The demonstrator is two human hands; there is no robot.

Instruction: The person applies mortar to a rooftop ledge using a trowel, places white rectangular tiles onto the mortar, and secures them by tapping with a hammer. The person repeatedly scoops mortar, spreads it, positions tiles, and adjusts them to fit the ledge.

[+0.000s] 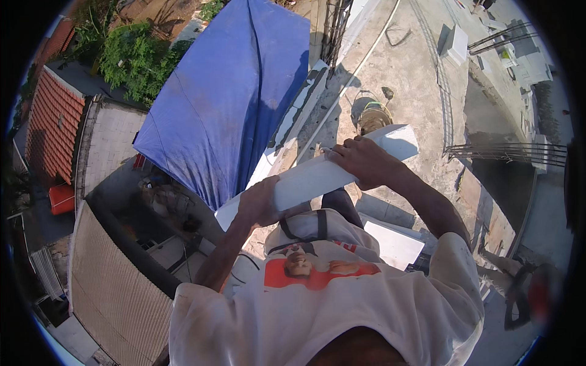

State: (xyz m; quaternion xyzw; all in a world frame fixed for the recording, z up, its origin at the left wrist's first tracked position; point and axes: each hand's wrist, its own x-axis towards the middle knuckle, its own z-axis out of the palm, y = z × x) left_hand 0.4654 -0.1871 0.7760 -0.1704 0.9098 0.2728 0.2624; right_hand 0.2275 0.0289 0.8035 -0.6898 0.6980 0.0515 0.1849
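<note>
A long, white lightweight concrete block (311,182) is held in front of my body, slanting up to the right. My left hand (259,202) is closed around its lower left part. My right hand (364,161) grips it further right, fingers folded over the far edge. Its right end sticks out past my right hand. Just beyond that end stands a bucket (373,116), with a grey mix seemingly inside. A low wall of white blocks (285,133) with grey mortar patches on top runs away from me, past the block's far side.
Left of the wall spreads a blue tarp (207,97), with a drop and lower roofs (122,287) beyond. A thin pale pipe (361,64) lies along the concrete floor (415,79). Bare rebar (506,152) juts in from the right. Another white block (390,244) lies by my legs.
</note>
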